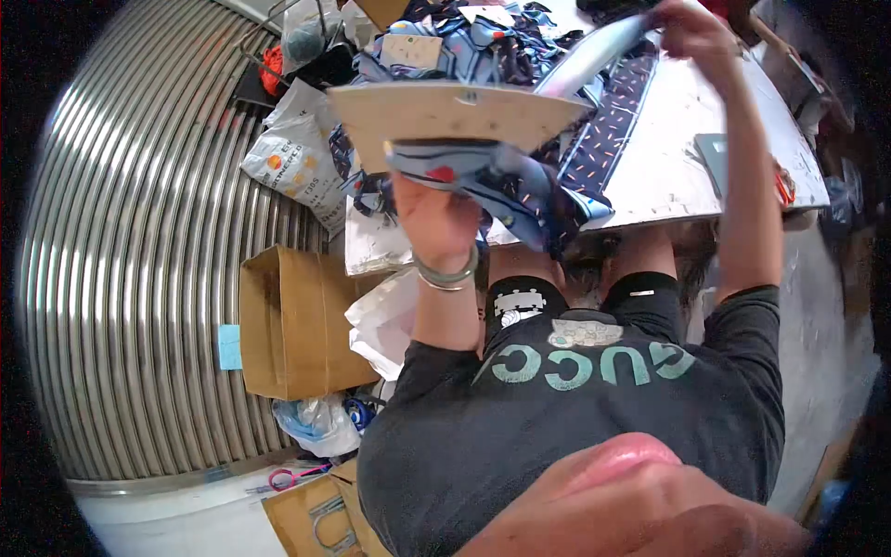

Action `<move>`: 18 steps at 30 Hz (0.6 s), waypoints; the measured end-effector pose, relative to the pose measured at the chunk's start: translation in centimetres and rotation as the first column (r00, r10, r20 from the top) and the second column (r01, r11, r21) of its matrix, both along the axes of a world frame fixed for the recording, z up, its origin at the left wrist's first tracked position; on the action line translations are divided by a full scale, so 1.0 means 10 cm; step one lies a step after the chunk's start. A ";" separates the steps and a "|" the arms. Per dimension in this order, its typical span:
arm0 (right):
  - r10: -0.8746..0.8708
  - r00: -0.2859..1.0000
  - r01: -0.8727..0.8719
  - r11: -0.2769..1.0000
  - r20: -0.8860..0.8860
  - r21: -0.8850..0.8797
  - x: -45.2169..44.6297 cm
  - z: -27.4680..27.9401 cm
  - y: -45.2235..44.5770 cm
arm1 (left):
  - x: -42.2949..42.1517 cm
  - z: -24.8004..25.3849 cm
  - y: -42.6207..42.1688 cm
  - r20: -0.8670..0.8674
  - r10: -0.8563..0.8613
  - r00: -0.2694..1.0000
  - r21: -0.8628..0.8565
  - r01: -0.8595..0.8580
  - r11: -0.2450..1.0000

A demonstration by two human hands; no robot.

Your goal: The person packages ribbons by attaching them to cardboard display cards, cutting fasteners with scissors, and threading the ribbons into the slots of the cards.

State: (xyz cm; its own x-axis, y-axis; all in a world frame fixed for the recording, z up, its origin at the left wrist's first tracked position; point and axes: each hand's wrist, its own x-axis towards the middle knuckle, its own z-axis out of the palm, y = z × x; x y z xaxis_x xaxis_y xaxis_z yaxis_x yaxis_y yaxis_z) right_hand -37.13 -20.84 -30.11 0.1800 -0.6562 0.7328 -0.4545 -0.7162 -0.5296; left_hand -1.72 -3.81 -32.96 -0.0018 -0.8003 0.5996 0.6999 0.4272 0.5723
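Observation:
My left hand (436, 218), with a bangle at the wrist, is closed on a blue patterned cloth (464, 167) at the table's near edge. A wide tan card (455, 111) stands just above this hand, against the cloth. Up at the right, my right hand (701, 37) is blurred and pinches the end of a pale, shiny strip of cloth (594, 60), which slants down behind the card. A dark cloth with small coloured dashes (608, 121) lies on the white table (677, 139) between my hands.
More patterned cloth (520, 46) is heaped at the back. A grey flat object (713, 158) lies on the right. Left of the table are a printed white sack (297, 153), an open cardboard box (311, 325) and a ribbed metal shutter (139, 260). Another person's arm (775, 42) shows far right.

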 end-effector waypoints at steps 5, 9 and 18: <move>-0.634 0.490 0.667 0.715 -0.598 -0.211 -0.56 -0.11 -0.23 | 0.02 0.27 0.00 -0.195 0.014 0.981 -0.027 -0.019 0.999; 0.497 0.859 -0.512 0.845 0.124 0.157 0.86 0.27 0.94 | -0.12 0.18 -0.09 -0.171 -0.060 0.983 0.139 0.085 0.987; -0.217 0.942 0.104 0.914 -0.256 -0.392 1.41 -0.22 0.93 | 0.01 -0.04 0.03 -0.071 -0.096 0.993 0.257 0.112 0.960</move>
State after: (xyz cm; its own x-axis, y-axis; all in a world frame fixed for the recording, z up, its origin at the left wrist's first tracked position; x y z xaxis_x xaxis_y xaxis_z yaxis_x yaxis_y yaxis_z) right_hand -23.07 -11.54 -32.26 0.3353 -0.3883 0.8584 -0.6719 -0.7373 -0.0710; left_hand -1.63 -3.49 -33.31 -0.0651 -0.9260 0.3720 0.7675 0.1918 0.6117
